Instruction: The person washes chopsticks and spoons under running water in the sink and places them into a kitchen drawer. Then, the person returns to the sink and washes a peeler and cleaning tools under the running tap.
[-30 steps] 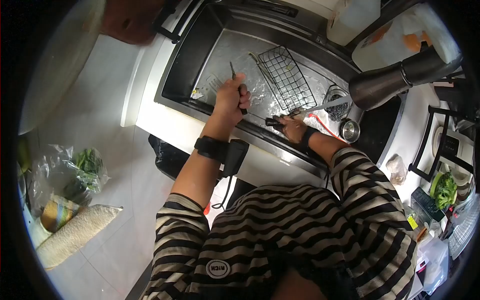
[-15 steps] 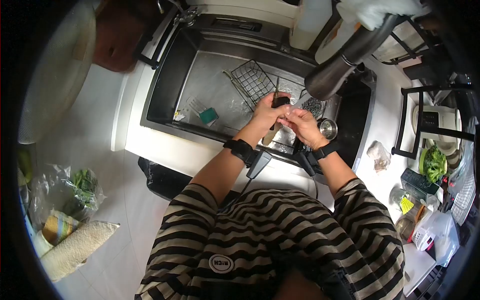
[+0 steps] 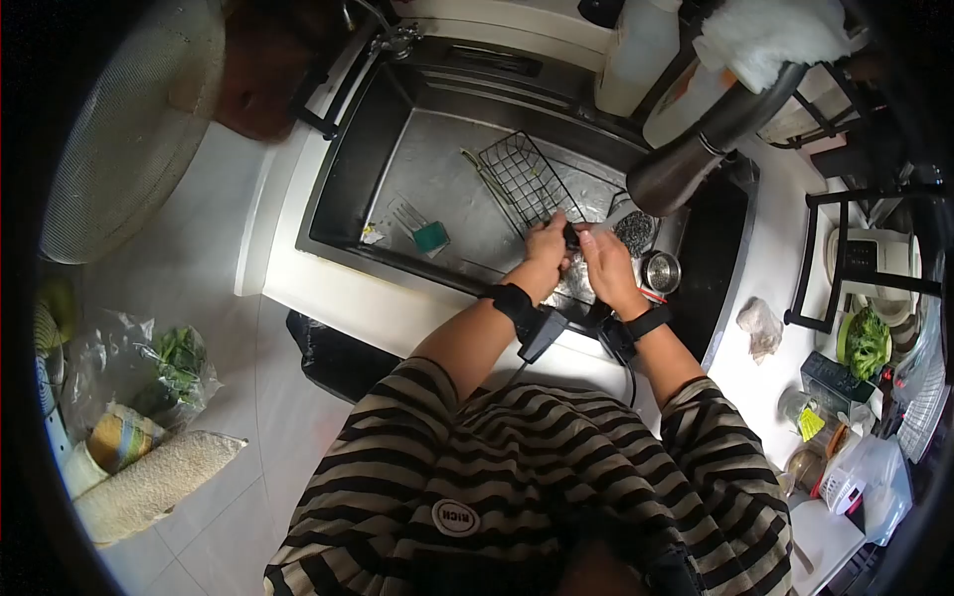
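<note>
My left hand [image 3: 543, 260] is closed around a small dark object [image 3: 570, 235] over the right half of the sink [image 3: 397, 164]. Only part of that object shows between the fingers, and its kind is unclear. My right hand [image 3: 608, 266] is right beside it, fingers bent in and pressed together against the same spot; what they grip is hidden. A pale streak, apparently water, runs from the dark faucet [image 3: 661, 184] to the hands. Behind them a black wire rack [image 3: 524, 171] lies in the sink. A round metal strainer [image 3: 661, 270] is just right of my right hand.
A green-and-clear item [image 3: 430, 236] lies in the sink's left part. Large bottles [image 3: 638, 60] stand behind the sink. Leafy greens [image 3: 863, 343] and jars crowd the right counter. At floor level left are a plastic bag of greens [image 3: 179, 363] and a black bag [image 3: 333, 358].
The view has shifted slightly. Both hands have lowered relative to the sink and turned; the dark object, more visible before, is now mostly covered by the fingers.
</note>
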